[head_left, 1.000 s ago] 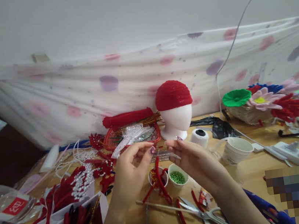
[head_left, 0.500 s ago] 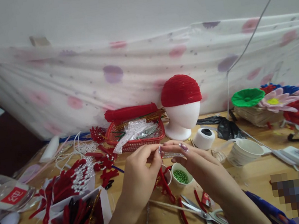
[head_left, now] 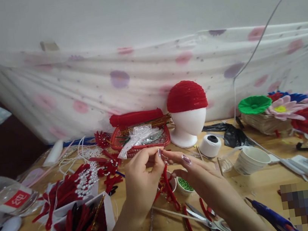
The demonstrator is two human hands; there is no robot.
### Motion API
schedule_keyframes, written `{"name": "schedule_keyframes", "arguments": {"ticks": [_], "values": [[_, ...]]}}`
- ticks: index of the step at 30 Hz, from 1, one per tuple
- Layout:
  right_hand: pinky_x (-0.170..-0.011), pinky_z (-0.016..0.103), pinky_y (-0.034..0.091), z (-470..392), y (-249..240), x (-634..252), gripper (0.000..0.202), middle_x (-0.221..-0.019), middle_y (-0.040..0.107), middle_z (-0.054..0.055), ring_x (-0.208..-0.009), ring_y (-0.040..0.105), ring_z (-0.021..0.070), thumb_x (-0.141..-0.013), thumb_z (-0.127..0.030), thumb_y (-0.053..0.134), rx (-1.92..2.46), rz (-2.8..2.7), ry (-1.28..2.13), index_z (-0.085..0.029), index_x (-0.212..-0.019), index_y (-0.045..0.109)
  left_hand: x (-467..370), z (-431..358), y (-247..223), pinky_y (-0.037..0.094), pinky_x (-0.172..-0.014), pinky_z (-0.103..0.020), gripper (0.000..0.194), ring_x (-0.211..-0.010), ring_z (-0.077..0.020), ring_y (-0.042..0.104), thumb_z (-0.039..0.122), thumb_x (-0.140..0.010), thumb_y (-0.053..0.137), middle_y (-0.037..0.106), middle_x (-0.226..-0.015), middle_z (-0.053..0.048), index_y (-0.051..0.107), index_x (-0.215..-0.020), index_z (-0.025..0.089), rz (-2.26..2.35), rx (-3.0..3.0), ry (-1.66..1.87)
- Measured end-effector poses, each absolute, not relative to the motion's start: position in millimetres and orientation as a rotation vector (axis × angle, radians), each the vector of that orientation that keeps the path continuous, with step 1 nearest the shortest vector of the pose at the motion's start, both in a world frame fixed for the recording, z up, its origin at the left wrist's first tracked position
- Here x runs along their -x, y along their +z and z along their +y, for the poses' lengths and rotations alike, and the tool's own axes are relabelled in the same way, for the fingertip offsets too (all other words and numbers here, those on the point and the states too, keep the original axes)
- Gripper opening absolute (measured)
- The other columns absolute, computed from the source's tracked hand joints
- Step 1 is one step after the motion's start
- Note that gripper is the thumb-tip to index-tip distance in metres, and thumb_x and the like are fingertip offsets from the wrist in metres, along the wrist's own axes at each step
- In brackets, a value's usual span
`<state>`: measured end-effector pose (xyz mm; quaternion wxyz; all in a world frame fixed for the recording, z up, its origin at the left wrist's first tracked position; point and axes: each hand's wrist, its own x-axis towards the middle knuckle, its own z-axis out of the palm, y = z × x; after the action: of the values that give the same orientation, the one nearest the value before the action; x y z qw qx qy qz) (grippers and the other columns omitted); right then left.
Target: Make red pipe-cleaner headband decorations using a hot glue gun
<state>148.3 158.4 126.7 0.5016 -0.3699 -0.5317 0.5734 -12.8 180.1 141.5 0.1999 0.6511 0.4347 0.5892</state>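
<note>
My left hand (head_left: 143,180) is closed, thumb and forefinger pinched on something too small to make out. Its fingertips meet those of my right hand (head_left: 194,167), whose fingers are bent and drawn together around the same spot; what lies between them is hidden. Just below the hands stands a paper cup of green beads (head_left: 185,184), partly covered by my right hand. Beside it hangs a red velvety strip with gold trim (head_left: 168,190). Scissors (head_left: 207,220) lie partly open under my right forearm, across a thin pale stick (head_left: 172,212).
A white foam head (head_left: 189,122) with a red cap (head_left: 186,96) stands behind, beside a red basket (head_left: 135,148). A thread spool (head_left: 210,146), paper cups (head_left: 252,160) and a blue glue gun (head_left: 271,215) are at right. A box of red pieces (head_left: 107,210) and a bottle (head_left: 9,195) are at left.
Both hands have shifted slightly left, still meeting at the fingertips. My right hand has turned a little and covers more of the bead cup. The glue gun's tip now shows more.
</note>
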Motion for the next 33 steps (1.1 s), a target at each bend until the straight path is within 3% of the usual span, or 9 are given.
{"name": "schedule_keyframes", "arguments": {"ticks": [4, 13, 18, 22, 26, 29, 33], "values": [[-0.088, 0.034, 0.05, 158, 130, -142, 0.041, -0.134, 0.065, 0.005, -0.122, 0.056, 0.0244, -0.093, -0.056, 0.058, 0.763, -1.142, 1.543, -0.031, -0.121, 0.073, 12, 178, 146, 0.056, -0.058, -0.021, 0.016, -0.06, -0.0129, 0.068, 0.024, -0.086, 0.058, 0.072, -0.069, -0.001, 0.073, -0.086, 0.019, 1.139, -1.655, 1.613], [-0.081, 0.033, 0.051, 164, 125, -132, 0.041, -0.131, 0.066, 0.006, -0.112, 0.059, 0.0236, -0.087, -0.06, 0.063, 0.615, -1.103, 1.593, -0.034, -0.116, 0.075, 8, 180, 144, 0.054, -0.05, -0.021, 0.021, -0.052, -0.0113, 0.062, 0.037, -0.08, 0.068, 0.066, -0.061, 0.0, 0.07, -0.081, 0.016, 0.958, -1.214, 1.539], [-0.088, 0.036, 0.049, 166, 113, -128, 0.04, -0.138, 0.061, 0.005, -0.121, 0.054, 0.0252, -0.09, -0.059, 0.061, 0.623, -1.142, 1.516, -0.034, -0.119, 0.073, 5, 181, 138, 0.048, -0.044, -0.016, 0.026, -0.049, -0.0069, 0.056, 0.039, -0.076, 0.074, 0.063, -0.062, 0.001, 0.07, -0.081, 0.014, 0.783, -0.907, 1.464], [-0.088, 0.04, 0.051, 168, 113, -126, 0.043, -0.132, 0.064, 0.006, -0.121, 0.055, 0.0278, -0.085, -0.064, 0.063, 0.564, -1.135, 1.537, -0.035, -0.113, 0.076, 4, 180, 144, 0.049, -0.043, -0.018, 0.03, -0.046, -0.0059, 0.051, 0.038, -0.067, 0.08, 0.059, -0.059, 0.004, 0.069, -0.08, 0.014, 0.739, -0.749, 1.394], [-0.096, 0.035, 0.048, 161, 128, -128, 0.036, -0.13, 0.067, 0.003, -0.125, 0.053, 0.0232, -0.09, -0.059, 0.06, 0.494, -1.019, 1.613, -0.035, -0.111, 0.076, 7, 177, 152, 0.046, -0.044, -0.018, 0.026, -0.047, -0.0064, 0.053, 0.035, -0.067, 0.077, 0.058, -0.06, 0.004, 0.065, -0.077, 0.014, 0.726, -0.743, 1.381], [-0.095, 0.032, 0.048, 157, 139, -133, 0.032, -0.128, 0.068, 0.0, -0.126, 0.054, 0.0208, -0.09, -0.057, 0.059, 0.45, -0.956, 1.674, -0.034, -0.104, 0.077, 12, 176, 157, 0.043, -0.045, -0.018, 0.02, -0.046, -0.0059, 0.051, 0.032, -0.071, 0.068, 0.053, -0.058, 0.005, 0.056, -0.067, 0.017, 0.618, -0.785, 1.34], [-0.094, 0.031, 0.049, 159, 142, -138, 0.032, -0.119, 0.071, 0.001, -0.118, 0.058, 0.019, -0.092, -0.055, 0.057, 0.394, -0.861, 1.733, -0.031, -0.103, 0.076, 18, 176, 158, 0.036, -0.043, -0.018, 0.026, -0.04, -0.0041, 0.04, 0.029, -0.077, 0.059, 0.043, -0.055, 0.007, 0.04, -0.061, 0.02, 0.494, -0.831, 1.295]]}}
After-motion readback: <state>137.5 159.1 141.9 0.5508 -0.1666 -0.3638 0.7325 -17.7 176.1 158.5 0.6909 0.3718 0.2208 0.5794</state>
